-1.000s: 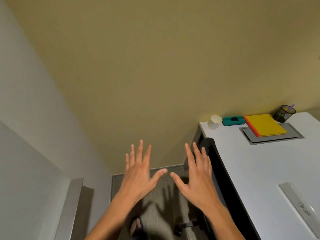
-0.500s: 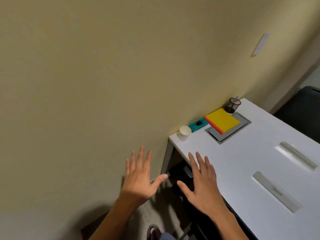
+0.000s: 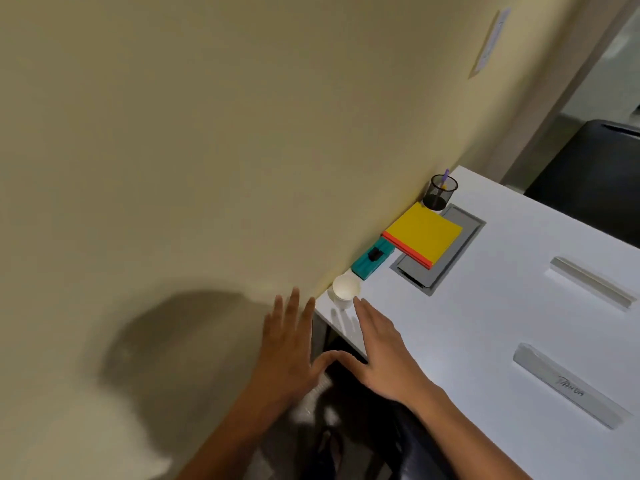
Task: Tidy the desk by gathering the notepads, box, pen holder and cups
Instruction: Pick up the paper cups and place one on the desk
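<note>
Cup (image 3: 345,287) just beyond right hand (image 3: 384,355) fingertips.

Below the left hand (image 3: 289,344), the floor and the pale object at its wrist were smeared past telling. Both forearms ran off the bottom edge. Far right of the right hand (image 3: 384,355), the dark chair (image 3: 595,174) was cut by the frame, and the lettering on the grey desk strip (image 3: 568,386) was too small to read.

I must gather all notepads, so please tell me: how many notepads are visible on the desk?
2, stacked by the wall: a yellow notepad on top and an orange notepad under it, only its edge showing. More could be hidden beneath.
</note>
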### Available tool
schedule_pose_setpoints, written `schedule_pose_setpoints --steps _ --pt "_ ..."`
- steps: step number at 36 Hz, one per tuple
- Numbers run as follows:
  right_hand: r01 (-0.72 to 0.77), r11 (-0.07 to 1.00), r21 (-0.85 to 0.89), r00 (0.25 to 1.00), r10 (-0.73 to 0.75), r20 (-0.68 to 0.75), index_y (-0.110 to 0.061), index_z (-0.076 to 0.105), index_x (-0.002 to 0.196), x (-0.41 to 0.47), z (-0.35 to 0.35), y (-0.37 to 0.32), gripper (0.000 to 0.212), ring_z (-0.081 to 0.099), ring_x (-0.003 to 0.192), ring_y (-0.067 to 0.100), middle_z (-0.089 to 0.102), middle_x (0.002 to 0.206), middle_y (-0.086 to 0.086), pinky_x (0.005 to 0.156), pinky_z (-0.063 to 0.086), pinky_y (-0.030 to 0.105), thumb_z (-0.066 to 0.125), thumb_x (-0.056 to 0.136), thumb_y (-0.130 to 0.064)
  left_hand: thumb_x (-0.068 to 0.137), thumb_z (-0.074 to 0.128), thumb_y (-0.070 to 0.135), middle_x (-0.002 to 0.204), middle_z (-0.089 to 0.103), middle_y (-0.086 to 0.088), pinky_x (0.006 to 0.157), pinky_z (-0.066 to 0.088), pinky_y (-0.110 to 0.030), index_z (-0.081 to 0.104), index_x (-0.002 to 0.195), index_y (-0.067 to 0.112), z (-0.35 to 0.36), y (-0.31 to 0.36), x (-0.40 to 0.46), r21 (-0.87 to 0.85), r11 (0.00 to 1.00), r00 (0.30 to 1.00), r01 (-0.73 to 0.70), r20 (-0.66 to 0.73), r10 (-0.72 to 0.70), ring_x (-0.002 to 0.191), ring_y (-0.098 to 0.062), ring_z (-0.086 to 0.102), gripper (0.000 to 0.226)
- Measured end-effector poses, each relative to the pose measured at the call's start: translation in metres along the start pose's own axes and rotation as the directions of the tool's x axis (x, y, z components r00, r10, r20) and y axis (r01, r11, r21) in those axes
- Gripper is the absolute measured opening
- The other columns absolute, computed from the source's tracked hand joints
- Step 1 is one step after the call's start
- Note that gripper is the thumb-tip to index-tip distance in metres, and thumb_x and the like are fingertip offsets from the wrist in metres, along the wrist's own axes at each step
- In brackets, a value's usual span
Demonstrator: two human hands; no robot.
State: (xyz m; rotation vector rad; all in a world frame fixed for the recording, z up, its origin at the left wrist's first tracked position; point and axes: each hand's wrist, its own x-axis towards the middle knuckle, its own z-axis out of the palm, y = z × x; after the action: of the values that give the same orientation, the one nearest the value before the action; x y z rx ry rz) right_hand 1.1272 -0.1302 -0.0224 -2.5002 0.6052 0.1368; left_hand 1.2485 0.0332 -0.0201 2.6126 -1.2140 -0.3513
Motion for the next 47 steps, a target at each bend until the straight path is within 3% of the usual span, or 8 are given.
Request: schedule_pose_setpoints --steps 7,17,22,31,38,40,44,47 --pt "-0.055 0.998 0.024 0.997 0.056 -0.044 -0.03 0.002 0.163 0.07 0.013 0.022 0.101 0.019 0.156 0.028 0.008 0.172 -0.003 0.123 0.025 0.045 0.064 0.09 -0.061 0.085 0.049 0.072 0.163 -0.028 0.0 0.122 -0.004 -0.046 -0.015 0.156 0.03 0.021 -0.002 0.061 -0.015 1.0 0.994 0.008 0.111 -0.006 0.151 -0.029 -0.021 0.105" --pt "-0.169 0.983 -0.077 0.986 0.169 -0.001 -0.033 0.004 0.162 0.136 0.033 0.044 0.094 0.006 0.157 0.034 0.002 0.172 0.002 0.125 0.019 0.055 0.062 0.092 -0.058 0.082 0.056 0.071 0.163 -0.024 0.01 0.12 -0.002 -0.043 -0.013 0.153 0.036 0.058 -0.017 0.079 -0.031 0.999 0.985 0.032 0.172 -0.026 0.151 -0.024 -0.018 0.105" --pt "-0.193 0.975 -0.106 0.981 0.191 -0.03 -0.03 0.012 0.161 0.152 0.039 0.05 0.09 0.019 0.154 0.035 0.013 0.17 0.004 0.121 0.029 0.055 0.066 0.091 -0.052 0.085 0.051 0.071 0.154 -0.039 0.013 0.122 -0.002 -0.043 -0.017 0.152 0.037 0.059 -0.023 0.069 -0.068 0.997 0.98 0.042 0.197 -0.028 0.148 -0.02 -0.026 0.102" --pt "-0.249 0.962 -0.109 0.968 0.25 -0.005 -0.024 0.027 0.156 0.161 0.043 0.06 0.084 0.049 0.135 0.03 0.039 0.158 0.004 0.107 0.047 0.046 0.072 0.089 -0.047 0.088 0.053 0.065 0.161 -0.031 0.011 0.126 0.007 -0.046 -0.007 0.157 0.036 0.043 -0.031 0.052 -0.175 0.978 0.969 0.11 0.238 -0.066 0.15 -0.021 -0.024 0.096" --pt "-0.26 0.965 0.028 0.965 0.26 -0.025 -0.019 0.034 0.155 0.146 0.039 0.055 0.087 0.05 0.13 0.03 0.044 0.152 0.009 0.105 0.049 0.041 0.078 0.084 -0.045 0.09 0.054 0.061 0.162 -0.029 0.011 0.126 0.008 -0.046 -0.002 0.158 0.033 0.031 -0.027 0.046 -0.232 0.966 0.97 0.116 0.237 -0.059 0.151 -0.02 -0.022 0.092" --pt "-0.285 0.945 0.161 0.957 0.288 0.0 -0.016 0.038 0.151 0.138 0.032 0.048 0.084 0.051 0.128 0.029 0.044 0.149 0.011 0.104 0.046 0.039 0.079 0.083 -0.047 0.09 0.057 0.059 0.162 -0.027 0.012 0.126 0.008 -0.045 0.0 0.158 0.032 0.027 -0.026 0.043 -0.27 0.957 0.973 0.106 0.225 -0.045 0.152 -0.02 -0.02 0.093" --pt "-0.319 0.751 0.578 0.94 0.33 0.091 -0.017 0.048 0.147 0.115 0.01 0.028 0.082 0.049 0.112 0.016 0.05 0.146 0.004 0.098 0.042 0.034 0.084 0.077 -0.043 0.086 0.06 0.062 0.163 -0.023 0.013 0.126 0.007 -0.045 -0.001 0.158 0.032 0.018 -0.021 0.038 -0.35 0.932 0.982 0.089 0.188 -0.023 0.152 -0.018 -0.018 0.099" --pt "-0.298 0.674 0.676 0.948 0.291 0.128 -0.031 0.049 0.145 0.093 -0.01 0.008 0.084 0.056 0.11 0.008 0.054 0.134 -0.012 0.088 0.043 0.024 0.086 0.071 -0.048 0.084 0.063 0.062 0.165 -0.018 0.011 0.125 0.005 -0.04 -0.006 0.157 0.031 0.011 -0.017 0.033 -0.41 0.91 0.99 0.061 0.142 -0.002 0.153 -0.018 -0.014 0.105"
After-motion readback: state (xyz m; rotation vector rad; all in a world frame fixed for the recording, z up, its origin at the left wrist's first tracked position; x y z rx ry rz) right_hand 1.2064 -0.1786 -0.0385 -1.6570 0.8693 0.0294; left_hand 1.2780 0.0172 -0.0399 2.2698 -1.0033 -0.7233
